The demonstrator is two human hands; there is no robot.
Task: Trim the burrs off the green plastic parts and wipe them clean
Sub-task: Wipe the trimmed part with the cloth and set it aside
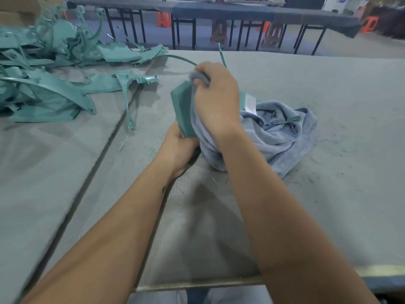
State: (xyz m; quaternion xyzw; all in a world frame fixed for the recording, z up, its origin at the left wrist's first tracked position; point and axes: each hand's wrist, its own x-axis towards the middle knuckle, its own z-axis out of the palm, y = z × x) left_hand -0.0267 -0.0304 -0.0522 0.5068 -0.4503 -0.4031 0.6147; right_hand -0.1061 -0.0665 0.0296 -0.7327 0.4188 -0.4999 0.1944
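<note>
Grey felt covers the counter; the left hand grips the green plastic part from below, tilted up; the right hand holds the blue towel on top.

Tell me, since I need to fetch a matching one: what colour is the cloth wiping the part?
Pale blue-grey cloth, seen clearly in the head view.
</note>
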